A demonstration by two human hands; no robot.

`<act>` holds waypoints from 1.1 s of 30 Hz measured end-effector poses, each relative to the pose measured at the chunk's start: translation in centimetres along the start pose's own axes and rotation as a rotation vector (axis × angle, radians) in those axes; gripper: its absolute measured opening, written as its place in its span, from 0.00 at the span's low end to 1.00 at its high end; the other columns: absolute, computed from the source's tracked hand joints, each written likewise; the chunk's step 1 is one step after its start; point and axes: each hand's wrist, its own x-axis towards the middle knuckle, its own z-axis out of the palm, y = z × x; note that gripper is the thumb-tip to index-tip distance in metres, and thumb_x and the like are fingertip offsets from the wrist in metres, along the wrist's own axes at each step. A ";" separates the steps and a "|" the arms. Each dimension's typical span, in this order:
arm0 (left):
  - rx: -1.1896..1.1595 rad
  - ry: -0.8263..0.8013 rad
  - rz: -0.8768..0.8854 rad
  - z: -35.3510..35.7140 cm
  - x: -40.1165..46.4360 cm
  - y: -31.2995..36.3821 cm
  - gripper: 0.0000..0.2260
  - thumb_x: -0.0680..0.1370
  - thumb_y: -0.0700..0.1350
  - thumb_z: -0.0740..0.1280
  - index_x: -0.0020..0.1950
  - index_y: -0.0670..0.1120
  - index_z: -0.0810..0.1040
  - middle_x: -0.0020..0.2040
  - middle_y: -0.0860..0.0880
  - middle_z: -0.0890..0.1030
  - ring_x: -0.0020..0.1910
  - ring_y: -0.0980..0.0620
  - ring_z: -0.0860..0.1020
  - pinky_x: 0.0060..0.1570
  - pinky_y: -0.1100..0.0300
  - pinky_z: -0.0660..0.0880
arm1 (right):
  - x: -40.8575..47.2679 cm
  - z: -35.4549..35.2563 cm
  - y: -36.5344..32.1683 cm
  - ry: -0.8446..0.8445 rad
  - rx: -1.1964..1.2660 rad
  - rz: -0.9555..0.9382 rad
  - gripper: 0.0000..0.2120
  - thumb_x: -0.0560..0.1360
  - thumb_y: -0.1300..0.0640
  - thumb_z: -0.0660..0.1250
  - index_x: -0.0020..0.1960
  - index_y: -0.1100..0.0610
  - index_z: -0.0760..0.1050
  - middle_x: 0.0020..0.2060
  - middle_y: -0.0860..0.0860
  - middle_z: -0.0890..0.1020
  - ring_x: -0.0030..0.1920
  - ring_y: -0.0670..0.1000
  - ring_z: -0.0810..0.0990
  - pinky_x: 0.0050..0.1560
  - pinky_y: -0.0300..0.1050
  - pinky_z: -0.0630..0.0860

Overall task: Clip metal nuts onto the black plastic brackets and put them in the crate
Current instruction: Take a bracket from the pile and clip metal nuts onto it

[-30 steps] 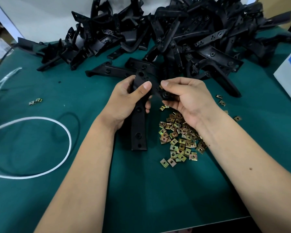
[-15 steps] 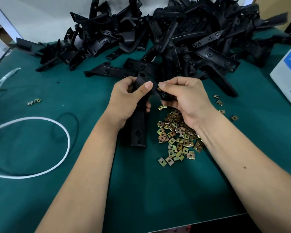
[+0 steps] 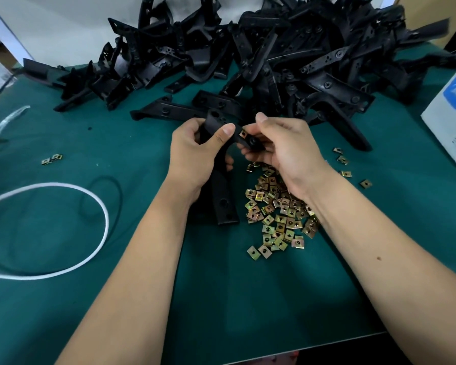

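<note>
A: What is hidden?
B: The left hand [image 3: 195, 154] covers the bracket's [image 3: 223, 198] middle; the right arm [image 3: 366, 233] covers part of the nuts [image 3: 277, 214].
A: Cut off?
B: The box [image 3: 450, 114] at the right edge, the cord [image 3: 63, 227] at the left.

green table mat [image 3: 63, 312], white cord loop [image 3: 100, 204], white box [image 3: 450, 109] at right

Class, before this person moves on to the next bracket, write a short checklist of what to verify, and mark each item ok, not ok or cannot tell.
1. Left hand grips the bracket: ok.
2. Right hand holds the bracket's upper end: ok.
3. Metal nut sits at that end's edge: ok.
4. Nut clipped fully home: cannot tell.
5. Loose nuts within reach beside the bracket: ok.
6. Crate in view to receive it: not ok.
</note>
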 end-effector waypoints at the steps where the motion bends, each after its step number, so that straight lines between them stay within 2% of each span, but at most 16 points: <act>1: -0.005 -0.011 -0.001 0.1 0.0 0.1 0.09 0.79 0.46 0.75 0.50 0.42 0.78 0.37 0.48 0.83 0.28 0.50 0.80 0.29 0.56 0.79 | 0.2 -0.4 -0.2 -0.022 -0.060 -0.019 0.17 0.85 0.53 0.62 0.51 0.64 0.84 0.45 0.61 0.87 0.43 0.56 0.86 0.43 0.45 0.82; 4: -0.044 -0.031 -0.018 0.0 0.0 0.2 0.09 0.80 0.46 0.73 0.50 0.43 0.77 0.37 0.48 0.83 0.28 0.50 0.79 0.30 0.57 0.79 | 0.5 -1.6 -0.7 0.007 -0.269 -0.122 0.16 0.85 0.52 0.62 0.48 0.58 0.85 0.43 0.53 0.88 0.44 0.50 0.86 0.40 0.41 0.79; 7: -0.115 -0.042 -0.052 -1.1 0.3 0.4 0.09 0.81 0.45 0.72 0.47 0.44 0.74 0.36 0.46 0.79 0.29 0.49 0.78 0.31 0.57 0.78 | 0.7 -2.5 -0.7 -0.020 -0.689 -0.281 0.11 0.82 0.50 0.67 0.46 0.53 0.84 0.41 0.46 0.86 0.42 0.41 0.82 0.43 0.38 0.74; 9: -0.150 -0.059 -0.078 -1.9 0.3 0.5 0.08 0.81 0.44 0.71 0.48 0.44 0.74 0.38 0.46 0.79 0.31 0.48 0.78 0.32 0.57 0.78 | 0.6 -2.6 -0.7 -0.140 -0.947 -0.310 0.08 0.78 0.47 0.72 0.46 0.50 0.85 0.43 0.43 0.84 0.47 0.43 0.79 0.52 0.42 0.73; 11: -0.197 -0.085 -0.110 -2.1 0.3 0.6 0.06 0.80 0.42 0.72 0.49 0.44 0.75 0.41 0.45 0.79 0.33 0.48 0.80 0.35 0.56 0.79 | 0.5 -2.6 -0.8 -0.221 -1.099 -0.294 0.08 0.73 0.44 0.77 0.45 0.48 0.85 0.46 0.45 0.82 0.53 0.49 0.75 0.58 0.47 0.71; 13: -0.208 -0.099 -0.119 -2.2 0.2 0.7 0.06 0.80 0.41 0.71 0.47 0.43 0.76 0.40 0.46 0.80 0.34 0.48 0.80 0.36 0.57 0.79 | 0.4 -2.5 -1.0 -0.261 -1.140 -0.266 0.10 0.69 0.43 0.79 0.46 0.46 0.85 0.48 0.47 0.81 0.55 0.52 0.74 0.59 0.50 0.70; 15: -0.203 -0.092 -0.127 -2.2 0.1 0.8 0.05 0.81 0.41 0.71 0.47 0.43 0.76 0.38 0.46 0.80 0.33 0.48 0.80 0.35 0.57 0.79 | 0.4 -2.5 -1.0 -0.279 -1.140 -0.276 0.11 0.69 0.43 0.80 0.47 0.47 0.85 0.49 0.48 0.80 0.56 0.52 0.73 0.57 0.48 0.69; 19: -0.218 -0.119 -0.160 -2.8 0.0 1.3 0.07 0.83 0.43 0.68 0.48 0.44 0.73 0.39 0.43 0.78 0.33 0.47 0.79 0.33 0.58 0.77 | 0.6 -2.1 -0.2 -0.241 -1.188 -0.366 0.10 0.74 0.46 0.77 0.51 0.51 0.85 0.49 0.49 0.80 0.54 0.51 0.72 0.52 0.44 0.65; 21: -0.243 -0.196 -0.158 -3.0 -0.1 1.5 0.07 0.84 0.44 0.66 0.47 0.45 0.72 0.39 0.41 0.78 0.34 0.46 0.79 0.33 0.57 0.77 | 0.8 -1.8 0.2 -0.196 -1.223 -0.408 0.09 0.78 0.50 0.73 0.53 0.55 0.85 0.49 0.52 0.81 0.54 0.54 0.74 0.53 0.45 0.66; 23: -0.275 -0.307 -0.115 -2.9 -0.6 1.8 0.06 0.85 0.43 0.63 0.50 0.42 0.71 0.39 0.39 0.79 0.34 0.46 0.78 0.35 0.58 0.77 | 0.8 -1.7 0.2 -0.107 -1.172 -0.458 0.08 0.80 0.54 0.70 0.52 0.57 0.85 0.48 0.53 0.83 0.53 0.55 0.77 0.53 0.45 0.69; 25: -0.285 -0.383 -0.059 -2.7 -1.0 1.9 0.04 0.86 0.42 0.61 0.55 0.41 0.71 0.39 0.38 0.79 0.34 0.46 0.77 0.36 0.58 0.76 | 0.7 -1.7 0.1 0.028 -0.961 -0.477 0.07 0.81 0.56 0.70 0.49 0.57 0.86 0.44 0.49 0.85 0.48 0.49 0.81 0.50 0.41 0.73; 27: -0.267 -0.419 -0.016 -2.3 -1.2 1.8 0.05 0.86 0.41 0.60 0.58 0.40 0.71 0.39 0.38 0.79 0.33 0.46 0.76 0.37 0.58 0.75 | 0.7 -1.5 0.0 0.130 -0.627 -0.382 0.08 0.81 0.57 0.70 0.48 0.57 0.86 0.40 0.45 0.85 0.42 0.44 0.81 0.47 0.39 0.76; 30: -0.235 -0.451 0.007 -1.8 -1.3 1.8 0.05 0.86 0.39 0.58 0.58 0.39 0.70 0.38 0.37 0.79 0.32 0.45 0.75 0.37 0.57 0.75 | 0.5 -0.7 -0.1 0.136 -0.181 -0.166 0.09 0.82 0.59 0.68 0.46 0.57 0.85 0.36 0.47 0.83 0.36 0.45 0.78 0.37 0.40 0.75; 33: -0.218 -0.454 -0.006 -1.5 -1.3 1.7 0.04 0.86 0.39 0.58 0.58 0.39 0.70 0.39 0.37 0.78 0.32 0.45 0.75 0.37 0.57 0.76 | 0.3 -0.1 0.2 0.155 -0.213 -0.139 0.10 0.83 0.59 0.67 0.44 0.56 0.84 0.32 0.48 0.84 0.31 0.45 0.79 0.30 0.37 0.74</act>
